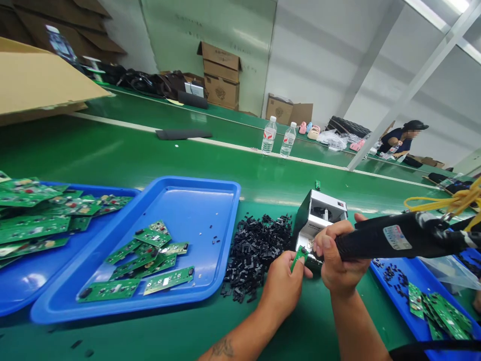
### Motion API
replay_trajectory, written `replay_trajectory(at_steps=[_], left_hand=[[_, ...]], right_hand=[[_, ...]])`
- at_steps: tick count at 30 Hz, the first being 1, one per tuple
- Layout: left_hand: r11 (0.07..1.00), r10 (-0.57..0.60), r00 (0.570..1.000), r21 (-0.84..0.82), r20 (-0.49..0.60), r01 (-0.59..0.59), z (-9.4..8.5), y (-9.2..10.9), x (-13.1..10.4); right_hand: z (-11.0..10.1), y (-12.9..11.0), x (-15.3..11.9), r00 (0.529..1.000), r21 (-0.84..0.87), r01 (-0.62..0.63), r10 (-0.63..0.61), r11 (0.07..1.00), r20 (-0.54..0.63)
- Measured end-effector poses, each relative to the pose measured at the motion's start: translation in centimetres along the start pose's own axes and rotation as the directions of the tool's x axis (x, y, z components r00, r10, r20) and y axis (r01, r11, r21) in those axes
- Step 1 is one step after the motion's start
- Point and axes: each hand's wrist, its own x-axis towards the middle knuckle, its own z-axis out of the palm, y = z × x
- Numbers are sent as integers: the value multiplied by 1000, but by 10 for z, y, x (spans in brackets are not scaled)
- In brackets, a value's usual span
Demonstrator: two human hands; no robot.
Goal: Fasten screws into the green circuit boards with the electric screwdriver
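Our left hand (283, 286) is at the front of a small white and black machine (317, 215), its fingers pinching a narrow green circuit board (299, 259) between thumb and forefinger. The board is tilted, its far end close to the machine's front; we cannot tell whether the two touch. Our right hand (343, 263) has its fingers wrapped around a black handheld tool (379, 235) with a pale sticker on its side. The tool lies nearly level, and its working end is hidden from us behind the knuckles. A yellow cord (443, 203) is tied at the tool's rear. Just left of the machine we see a loose heap of black plastic parts (259, 250) spread on the green desk (131, 150). Beside that heap sits a blue tray (195, 205) with several boards overlapping in its near half, and further left a second tray (22, 296) carries a thicker stack of boards (33, 228). To our right, another tray (417, 271) holds more boards and scattered dark bits. Two water bottles (269, 135) stand upright beyond the machine, and a person in a dark cap (398, 140) is in the far background.
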Motion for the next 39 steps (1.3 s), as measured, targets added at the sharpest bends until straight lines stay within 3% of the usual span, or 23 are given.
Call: replay_trajectory(at_steps=[10, 17, 21, 26, 32, 39], left_hand=[[1000, 8, 1000, -14, 3, -8, -1, 1, 1], [999, 18, 999, -29, 42, -16, -1, -6, 2], [999, 13, 998, -34, 54, -11, -3, -5, 2], [1000, -9, 998, -14, 56, 10, -5, -4, 5], [999, -19, 998, -34, 61, 21, -5, -3, 7], [999, -19, 998, -48, 63, 22, -6, 0, 5]], right_hand=[[5, 0, 0, 999, -35, 29, -29, 999, -12], [-14, -4, 8, 980, -64, 121, -129, 991, -149], [-18, 4, 5, 993, -141, 51, -66, 989, -102], [-14, -7, 7, 990, -41, -133, 131, 990, -56], [4, -24, 14, 973, 61, 29, -14, 998, -230], [20, -17, 12, 983, -10, 22, -24, 1000, -181]])
